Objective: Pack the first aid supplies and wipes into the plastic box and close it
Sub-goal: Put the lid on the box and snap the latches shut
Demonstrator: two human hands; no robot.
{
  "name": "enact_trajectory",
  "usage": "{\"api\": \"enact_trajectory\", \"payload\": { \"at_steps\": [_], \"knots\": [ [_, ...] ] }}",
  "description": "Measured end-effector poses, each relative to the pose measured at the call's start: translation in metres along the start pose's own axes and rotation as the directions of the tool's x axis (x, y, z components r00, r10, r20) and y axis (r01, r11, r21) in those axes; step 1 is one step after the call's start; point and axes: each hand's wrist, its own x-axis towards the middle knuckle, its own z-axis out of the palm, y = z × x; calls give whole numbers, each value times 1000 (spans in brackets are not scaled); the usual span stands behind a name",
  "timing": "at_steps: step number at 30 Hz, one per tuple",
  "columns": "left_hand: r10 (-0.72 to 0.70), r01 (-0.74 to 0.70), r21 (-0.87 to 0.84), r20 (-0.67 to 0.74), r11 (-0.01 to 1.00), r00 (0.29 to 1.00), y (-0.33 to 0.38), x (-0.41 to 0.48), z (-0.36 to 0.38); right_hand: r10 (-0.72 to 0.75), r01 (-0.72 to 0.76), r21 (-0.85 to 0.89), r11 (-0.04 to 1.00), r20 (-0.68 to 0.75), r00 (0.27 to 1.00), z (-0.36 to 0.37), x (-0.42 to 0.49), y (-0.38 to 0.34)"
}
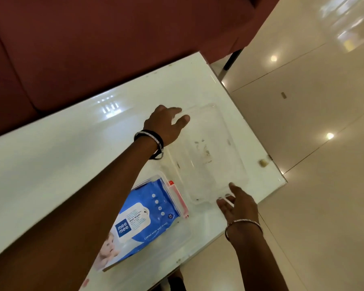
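A clear plastic box [183, 234] lies on the white glass table [61, 156] near its front edge. Inside it sits a blue Mee Mee wet wipes pack [141, 219], with a red and pink packet [180, 198] along its right side. To the right of the box is the transparent lid [206, 148]. My left hand [166, 124] grips the lid's far left corner. My right hand [237, 204] holds its near right corner, thumb on top. Whether the lid rests on the table or is lifted, I cannot tell.
A dark red sofa [93, 49] runs along the table's far side. The table's right edge [282, 177] is close to the lid, with glossy cream floor tiles [313, 143] beyond it. A small beige block [263, 163] sits near that edge.
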Motion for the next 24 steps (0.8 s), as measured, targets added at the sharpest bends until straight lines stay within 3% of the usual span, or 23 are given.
{"api": "enact_trajectory", "payload": {
  "at_steps": [4,7,9,11,14,18,20,23,24],
  "knots": [
    [60,-142,-439,-195,887,979,13,-36,-25,-188,167,251,953,60,980,-3,-29,-13],
    [-46,-108,-702,-196,704,980,11,-63,-44,-193,148,442,885,58,979,-2,-41,-24],
    [-139,-80,-853,-175,517,975,5,-86,-56,-178,114,504,856,81,981,-2,-43,-27],
    [-191,-60,-939,-131,340,973,-3,-110,-61,-185,96,472,876,146,972,-3,-45,-28],
    [-258,-24,-958,-101,287,961,-23,-150,-64,-220,147,273,951,260,940,-1,-53,-22],
    [-296,-32,-986,-81,165,952,-54,-207,-58,-354,328,134,935,307,883,6,-58,-6],
    [-338,-23,-973,-102,231,935,-65,-233,-53,-403,424,14,905,345,848,8,-61,1],
    [-345,23,-789,-242,614,907,-79,-266,-47,-427,495,-76,866,405,809,11,-66,16],
    [-360,50,-722,-283,690,889,-83,-276,-43,-429,514,-102,852,429,795,11,-68,21]
  ]
}}
